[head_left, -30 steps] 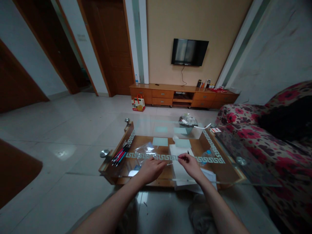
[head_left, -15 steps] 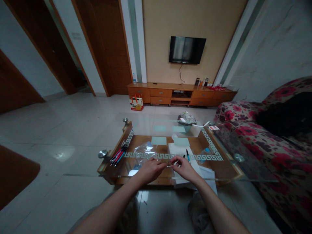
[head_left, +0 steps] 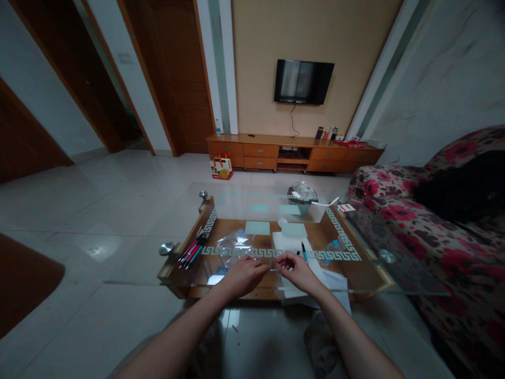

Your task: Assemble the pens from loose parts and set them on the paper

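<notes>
Over the near edge of the glass coffee table [head_left: 236, 281], my two hands are close together. A thin, pale, slender piece [head_left: 273, 270], too small to make out fully, spans the gap between my fingertips. My left hand [head_left: 248, 275] is closed in a pinch on its left end. Thumb and forefinger of my right hand [head_left: 295, 270] curl around the other end. Just beyond the right hand lie a blue and black pen [head_left: 304, 253] and a small black piece [head_left: 298, 252]. A crumpled clear plastic bag [head_left: 235, 246] rests beyond my left hand.
Several pens [head_left: 193, 251] lie in a bunch at the table's left. White papers [head_left: 335, 284] and a white stack [head_left: 286, 241] sit to the right, near a clear bottle [head_left: 330, 250]. Farther back stands a basket [head_left: 303, 195] with plastic in it. A floral sofa [head_left: 394, 202] flanks the right.
Hardly anything differs. Both hands hold nearly the same pose, and the camera view has shifted very slightly.
</notes>
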Motion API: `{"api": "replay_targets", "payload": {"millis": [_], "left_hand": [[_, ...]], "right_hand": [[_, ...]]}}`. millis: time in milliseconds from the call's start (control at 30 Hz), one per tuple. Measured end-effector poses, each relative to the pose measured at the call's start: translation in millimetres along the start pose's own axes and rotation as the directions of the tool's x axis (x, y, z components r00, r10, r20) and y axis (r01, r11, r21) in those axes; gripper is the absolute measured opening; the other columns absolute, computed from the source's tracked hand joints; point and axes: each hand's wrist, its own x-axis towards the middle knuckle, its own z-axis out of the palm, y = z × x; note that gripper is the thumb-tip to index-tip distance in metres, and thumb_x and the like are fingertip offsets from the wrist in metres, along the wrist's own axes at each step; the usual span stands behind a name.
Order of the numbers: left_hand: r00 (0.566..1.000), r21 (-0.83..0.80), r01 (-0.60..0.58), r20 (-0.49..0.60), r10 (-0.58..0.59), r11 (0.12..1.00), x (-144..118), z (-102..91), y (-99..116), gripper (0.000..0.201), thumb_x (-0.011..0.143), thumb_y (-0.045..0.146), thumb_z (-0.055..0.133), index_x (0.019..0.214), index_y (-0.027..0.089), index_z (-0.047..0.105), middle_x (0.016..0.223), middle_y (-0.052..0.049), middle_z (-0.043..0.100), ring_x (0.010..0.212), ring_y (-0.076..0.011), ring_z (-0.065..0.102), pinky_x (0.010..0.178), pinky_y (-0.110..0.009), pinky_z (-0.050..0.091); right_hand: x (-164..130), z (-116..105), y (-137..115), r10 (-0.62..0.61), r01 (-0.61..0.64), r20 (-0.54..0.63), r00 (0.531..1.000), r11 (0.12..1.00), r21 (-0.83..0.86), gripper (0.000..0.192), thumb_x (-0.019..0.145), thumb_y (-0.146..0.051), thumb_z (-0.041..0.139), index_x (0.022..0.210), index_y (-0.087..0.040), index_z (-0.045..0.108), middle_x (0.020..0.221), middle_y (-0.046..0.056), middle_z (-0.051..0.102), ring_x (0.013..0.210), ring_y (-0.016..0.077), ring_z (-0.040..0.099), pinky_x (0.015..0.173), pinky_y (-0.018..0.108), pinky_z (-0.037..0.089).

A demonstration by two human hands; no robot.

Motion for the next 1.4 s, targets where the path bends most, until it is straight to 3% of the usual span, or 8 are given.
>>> {"api": "replay_targets", "payload": {"millis": [833, 1133, 1233, 1300, 1400], "left_hand": [[0.998, 0.027, 0.029, -0.047, -0.028, 0.999, -2, -9.0, -1, 0.024, 0.092, 0.02, 0.045, 0.111, 0.023, 0.058, 0.089, -0.004, 0.066, 0.085, -0.018, 0.061, 0.079, -0.032, 0.041], [0.995, 0.051, 0.094, -0.026, -0.092, 0.994, -4, -8.6, -5, 0.021, 0.091, 0.02, 0.045, 0.107, 0.022, 0.058, 0.089, -0.004, 0.067, 0.085, -0.019, 0.061, 0.082, -0.034, 0.039], [0.988, 0.071, 0.156, -0.016, -0.156, 0.985, -5, -7.1, -7, 0.017, 0.089, 0.02, 0.048, 0.103, 0.022, 0.058, 0.088, -0.005, 0.067, 0.082, -0.0195, 0.062, 0.082, -0.035, 0.038], [0.983, 0.081, 0.181, -0.015, -0.181, 0.98, -5, -5.8, -7, 0.017, 0.089, 0.02, 0.048, 0.103, 0.022, 0.057, 0.085, -0.004, 0.068, 0.081, -0.0194, 0.062, 0.081, -0.035, 0.038], [0.982, 0.093, 0.187, -0.014, -0.187, 0.978, -5, -4.8, -7, 0.015, 0.089, 0.02, 0.049, 0.101, 0.022, 0.057, 0.085, -0.004, 0.068, 0.08, -0.0193, 0.062, 0.081, -0.035, 0.039]], "right_hand": [[2, -8, -3, 0.015, -0.013, -0.041, 0.999, 0.999, 0.044, 0.026, 0.074, -0.034, 0.071, 0.091, -0.016, 0.063, 0.079, 0.003, 0.066, 0.073, 0.0147, 0.059, 0.068, 0.028, 0.046], [4, -16, -12, 0.005, -0.007, -0.102, 0.995, 1.0, -0.028, 0.024, 0.074, -0.035, 0.068, 0.089, -0.016, 0.063, 0.08, 0.004, 0.066, 0.072, 0.0158, 0.059, 0.068, 0.029, 0.046], [3, -27, -14, -0.031, 0.004, -0.212, 0.977, 0.992, -0.126, 0.022, 0.076, -0.034, 0.064, 0.09, -0.017, 0.063, 0.082, 0.005, 0.067, 0.071, 0.0168, 0.058, 0.067, 0.029, 0.047], [1, -34, -14, -0.066, -0.013, -0.269, 0.961, 0.959, -0.283, 0.018, 0.077, -0.031, 0.06, 0.09, -0.018, 0.063, 0.082, 0.005, 0.067, 0.069, 0.017, 0.057, 0.067, 0.03, 0.046], [-5, -39, -11, -0.134, -0.012, -0.24, 0.961, 0.851, -0.524, 0.015, 0.078, -0.023, 0.056, 0.091, -0.02, 0.063, 0.085, 0.005, 0.066, 0.077, 0.0186, 0.059, 0.075, 0.032, 0.045]]}}
